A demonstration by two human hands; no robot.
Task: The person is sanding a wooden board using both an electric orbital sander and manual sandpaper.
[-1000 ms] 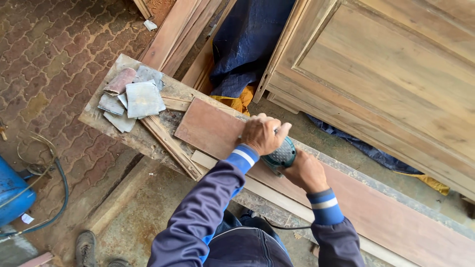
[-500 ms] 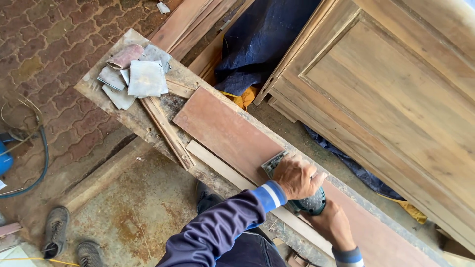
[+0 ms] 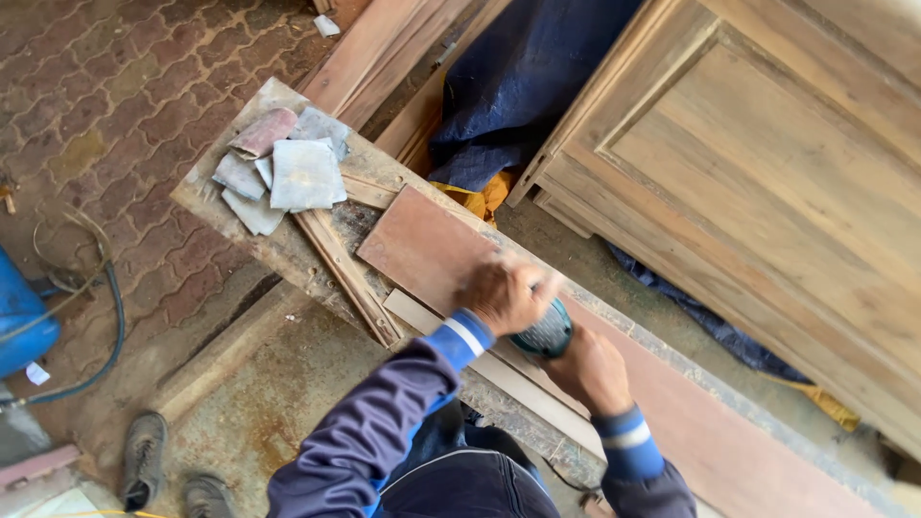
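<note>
1. Two hands grip one tool: your left hand (image 3: 504, 295) is cupped closed over the top front of a green power sander (image 3: 543, 332), and your right hand (image 3: 592, 369) is wrapped around its rear body, just below and right of the left.
2. The sander sits at the centre of the frame, pressed flat on a long reddish-brown board (image 3: 427, 245). It lies directly under your left palm, so most of it is hidden.
3. The board's long axis runs diagonally, from upper left of centre down to the lower right corner. Its near end lies up and left of your left hand; the longer stretch extends down and right, past your right hand.
4. The left hand is nearer the board's upper-left end; the right hand is nearer the long lower-right run.
5. The board rests on a rough wooden workbench (image 3: 251, 239). At the bench's upper-left end lies a loose pile of grey sandpaper sheets (image 3: 293, 173).
6. A large panelled wooden door (image 3: 767, 163) fills the upper right.
</note>
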